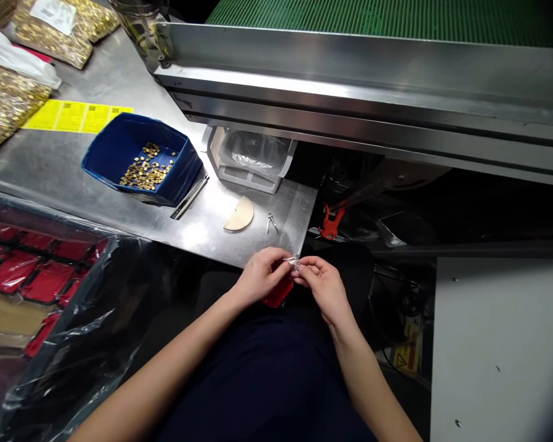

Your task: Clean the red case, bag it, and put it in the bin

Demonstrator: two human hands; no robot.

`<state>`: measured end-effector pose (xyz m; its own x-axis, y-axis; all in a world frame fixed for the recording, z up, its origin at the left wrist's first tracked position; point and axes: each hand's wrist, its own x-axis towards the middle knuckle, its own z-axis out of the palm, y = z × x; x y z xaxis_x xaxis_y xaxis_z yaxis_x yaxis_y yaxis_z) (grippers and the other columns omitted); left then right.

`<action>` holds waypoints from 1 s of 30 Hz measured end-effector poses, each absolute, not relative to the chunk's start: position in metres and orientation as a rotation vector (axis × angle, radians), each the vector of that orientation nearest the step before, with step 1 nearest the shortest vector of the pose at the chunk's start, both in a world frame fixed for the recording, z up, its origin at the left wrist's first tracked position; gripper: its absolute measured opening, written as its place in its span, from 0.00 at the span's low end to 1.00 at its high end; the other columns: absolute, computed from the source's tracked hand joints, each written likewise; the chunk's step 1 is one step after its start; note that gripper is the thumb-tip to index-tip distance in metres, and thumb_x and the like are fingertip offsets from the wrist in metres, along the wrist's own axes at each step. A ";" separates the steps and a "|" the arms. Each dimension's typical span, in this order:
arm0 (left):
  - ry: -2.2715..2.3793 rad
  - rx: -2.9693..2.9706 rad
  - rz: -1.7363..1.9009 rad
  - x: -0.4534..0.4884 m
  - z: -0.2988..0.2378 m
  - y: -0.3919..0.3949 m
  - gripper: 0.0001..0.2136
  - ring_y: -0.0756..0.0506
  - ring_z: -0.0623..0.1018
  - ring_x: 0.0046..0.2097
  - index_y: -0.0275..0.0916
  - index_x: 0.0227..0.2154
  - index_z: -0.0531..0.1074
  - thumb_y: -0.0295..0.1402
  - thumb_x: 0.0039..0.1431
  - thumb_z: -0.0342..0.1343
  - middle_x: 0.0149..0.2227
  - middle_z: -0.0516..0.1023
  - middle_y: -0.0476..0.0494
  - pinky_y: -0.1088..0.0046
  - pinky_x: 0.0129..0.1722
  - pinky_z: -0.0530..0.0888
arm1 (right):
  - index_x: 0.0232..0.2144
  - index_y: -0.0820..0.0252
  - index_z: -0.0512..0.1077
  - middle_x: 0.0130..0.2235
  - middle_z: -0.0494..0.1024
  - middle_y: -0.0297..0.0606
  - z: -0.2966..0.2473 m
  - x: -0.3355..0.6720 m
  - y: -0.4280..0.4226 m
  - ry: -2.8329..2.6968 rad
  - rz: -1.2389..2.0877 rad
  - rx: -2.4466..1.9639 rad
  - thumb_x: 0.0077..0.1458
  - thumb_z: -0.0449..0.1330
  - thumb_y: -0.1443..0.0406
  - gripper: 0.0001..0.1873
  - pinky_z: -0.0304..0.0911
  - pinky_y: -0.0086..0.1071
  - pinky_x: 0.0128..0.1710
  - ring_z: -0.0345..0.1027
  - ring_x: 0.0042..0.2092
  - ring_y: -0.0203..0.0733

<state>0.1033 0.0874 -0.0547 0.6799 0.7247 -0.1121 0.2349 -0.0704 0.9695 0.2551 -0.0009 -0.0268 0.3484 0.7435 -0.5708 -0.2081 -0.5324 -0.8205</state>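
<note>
My left hand (262,275) and my right hand (322,283) meet just below the front edge of the steel table (74,172), over my lap. Both pinch a small shiny metal piece (294,262) between their fingertips. A red item (279,294) hangs under my left hand and seems held in its palm. A blue bin (115,153) with several small gold parts (147,169) stands on the table to the left.
A pale wooden half-disc (239,215), a small metal clip (271,222), a long metal tool (190,196) and a white tray with plastic film (251,156) lie on the table. Bags of gold parts (4,104) sit far left. A green conveyor (396,18) runs above. Red items in plastic (37,276) at left.
</note>
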 end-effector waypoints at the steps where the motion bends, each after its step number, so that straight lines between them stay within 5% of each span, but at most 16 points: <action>1: 0.760 1.648 0.467 0.102 -0.056 0.087 0.09 0.43 0.78 0.44 0.40 0.43 0.78 0.38 0.68 0.56 0.42 0.81 0.43 0.67 0.46 0.71 | 0.41 0.62 0.76 0.35 0.83 0.38 -0.026 0.255 -0.002 -0.467 1.368 -1.686 0.54 0.68 0.55 0.18 0.75 0.31 0.44 0.79 0.38 0.38; 6: 0.664 1.688 0.399 0.093 -0.065 0.087 0.16 0.42 0.78 0.42 0.40 0.47 0.78 0.42 0.60 0.66 0.41 0.81 0.44 0.68 0.43 0.72 | 0.47 0.61 0.76 0.43 0.84 0.42 -0.019 0.256 -0.011 -0.495 1.522 -1.556 0.55 0.67 0.58 0.20 0.72 0.35 0.54 0.79 0.48 0.43; 12: 0.665 1.684 0.384 0.093 -0.071 0.083 0.08 0.43 0.78 0.41 0.41 0.45 0.78 0.32 0.64 0.60 0.40 0.82 0.45 0.69 0.43 0.72 | 0.50 0.53 0.76 0.48 0.81 0.38 -0.014 0.264 -0.017 -1.101 1.264 -1.743 0.64 0.59 0.66 0.13 0.72 0.37 0.54 0.77 0.50 0.43; 19: 0.645 1.584 0.400 0.093 -0.075 0.080 0.29 0.43 0.80 0.45 0.43 0.66 0.60 0.29 0.63 0.57 0.53 0.78 0.41 0.67 0.46 0.76 | 0.63 0.42 0.67 0.59 0.68 0.41 -0.008 0.273 -0.005 -1.792 0.891 -1.856 0.61 0.61 0.71 0.31 0.69 0.45 0.58 0.68 0.57 0.48; 25: 0.644 1.558 0.333 0.090 -0.074 0.083 0.37 0.46 0.77 0.35 0.38 0.71 0.49 0.26 0.60 0.55 0.39 0.79 0.46 0.67 0.42 0.77 | 0.64 0.49 0.67 0.46 0.77 0.40 -0.015 0.280 0.010 -2.245 0.826 -1.657 0.69 0.54 0.69 0.24 0.72 0.36 0.44 0.72 0.46 0.44; 30: 0.614 1.543 0.251 0.079 -0.045 0.084 0.39 0.43 0.80 0.42 0.40 0.71 0.49 0.25 0.58 0.57 0.43 0.81 0.46 0.63 0.49 0.77 | 0.53 0.55 0.77 0.41 0.79 0.41 -0.014 0.277 0.005 -2.207 0.716 -1.656 0.70 0.54 0.65 0.15 0.69 0.33 0.40 0.73 0.40 0.42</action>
<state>0.0790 0.0842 -0.0455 0.8270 0.5209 -0.2117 0.2241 0.0399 0.9737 0.2765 0.0052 -0.0135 -0.2969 0.9528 -0.0635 0.8087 0.2155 -0.5473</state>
